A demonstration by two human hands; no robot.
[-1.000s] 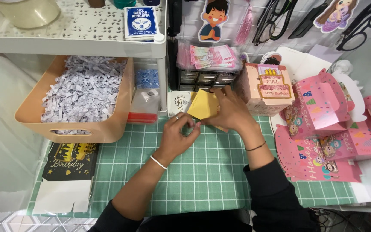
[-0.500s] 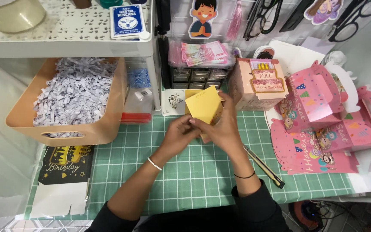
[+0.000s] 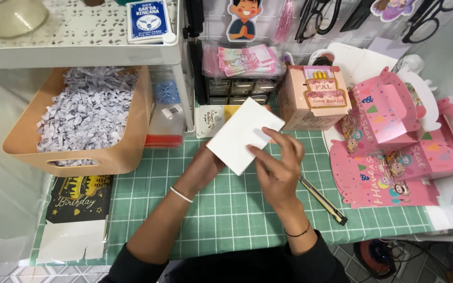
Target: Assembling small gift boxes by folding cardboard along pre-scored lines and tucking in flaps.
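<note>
1. We hold a white card (image 3: 245,135) w/ both hands, tilted, above the green cutting mat (image 3: 226,209).
2. Our left hand (image 3: 201,169) grips the card's lower-left part from beneath; its fingers are hidden behind the card, so we can't tell how they close.
3. Our right hand (image 3: 279,170) pinches the card's lower-right edge, fingers on the near face.
4. Just right of the right-hand grip, a pen-like cutter (image 3: 323,200) lies on the mat.
5. Beyond the grip stands a pink cake-print box (image 3: 313,99); further right, flat pink gift boxes (image 3: 394,152).
6. Well left of the left-hand grip, a tan bin of shredded paper (image 3: 87,118).
</note>
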